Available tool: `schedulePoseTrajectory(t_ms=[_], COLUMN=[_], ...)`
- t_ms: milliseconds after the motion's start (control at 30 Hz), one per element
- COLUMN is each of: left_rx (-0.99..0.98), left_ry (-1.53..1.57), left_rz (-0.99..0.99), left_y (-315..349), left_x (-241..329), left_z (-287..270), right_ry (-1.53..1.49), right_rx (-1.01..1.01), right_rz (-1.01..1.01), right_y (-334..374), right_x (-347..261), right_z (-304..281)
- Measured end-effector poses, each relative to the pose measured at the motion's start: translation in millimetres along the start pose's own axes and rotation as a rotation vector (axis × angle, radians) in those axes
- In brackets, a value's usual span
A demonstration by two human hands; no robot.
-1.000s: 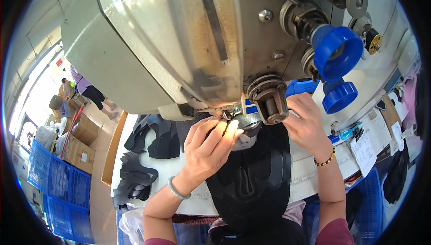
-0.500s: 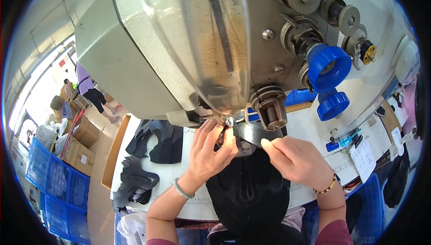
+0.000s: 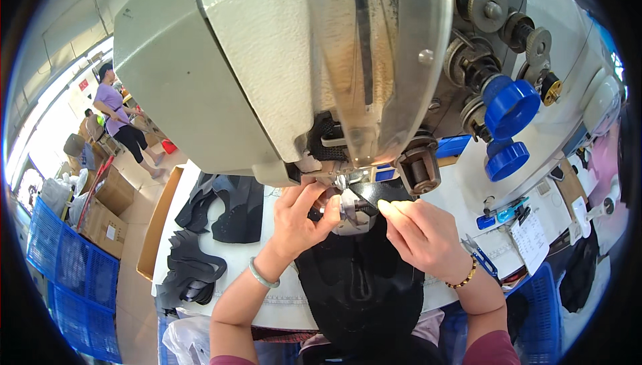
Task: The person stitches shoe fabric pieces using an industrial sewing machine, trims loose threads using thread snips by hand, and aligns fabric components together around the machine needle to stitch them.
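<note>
A sewing machine (image 3: 247, 51) with a clear guard stands right in front of me, its needle area low in the middle. My left hand (image 3: 297, 221) is closed just left of the presser foot (image 3: 342, 182), thumb and fingers bent together. What lies between those fingers is mostly hidden. With thumb and fingertips my right hand (image 3: 424, 238) pinches the edge of a black piece of sheet material (image 3: 374, 192), which runs under the needle area. Below both hands a large black form (image 3: 361, 285) with a slot down its middle reaches toward me.
Several cut black pieces (image 3: 237, 208) and a stack of black pieces (image 3: 190, 265) lie on the white table (image 3: 277, 301). Blue-handled snips (image 3: 485, 261) and a paper sheet (image 3: 531, 241) are at right. Blue crates (image 3: 70, 251) and a person (image 3: 119, 114) are at far left.
My view has shifted, and the machine head fills more of it. My right hand has drawn closer to the needle with the black material. The distant person now stands more fully in view.
</note>
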State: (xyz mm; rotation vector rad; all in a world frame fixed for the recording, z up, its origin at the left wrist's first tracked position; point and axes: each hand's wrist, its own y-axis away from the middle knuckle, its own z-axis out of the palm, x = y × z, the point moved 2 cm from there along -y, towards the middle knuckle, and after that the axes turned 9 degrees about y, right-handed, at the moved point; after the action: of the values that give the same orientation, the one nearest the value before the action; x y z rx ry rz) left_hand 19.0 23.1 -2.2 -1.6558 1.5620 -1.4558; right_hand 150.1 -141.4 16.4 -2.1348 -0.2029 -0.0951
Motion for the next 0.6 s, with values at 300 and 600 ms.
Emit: schedulePoseTrajectory(t_ms=[300,600], left_rx=[0.032,0.056], left_ry=[-0.029,-0.059], left_rz=[0.058,0.057], left_y=[1.1,2.3], left_x=[-0.4,-3.4], left_z=[3.3,-2.3], right_ry=[0.078,0.072], right_rx=[0.066,0.087], right_rz=[-0.043,-0.074], right_y=[2.1,2.6], right_x=[1.4,-1.6], right_z=[-0.2,-1.7])
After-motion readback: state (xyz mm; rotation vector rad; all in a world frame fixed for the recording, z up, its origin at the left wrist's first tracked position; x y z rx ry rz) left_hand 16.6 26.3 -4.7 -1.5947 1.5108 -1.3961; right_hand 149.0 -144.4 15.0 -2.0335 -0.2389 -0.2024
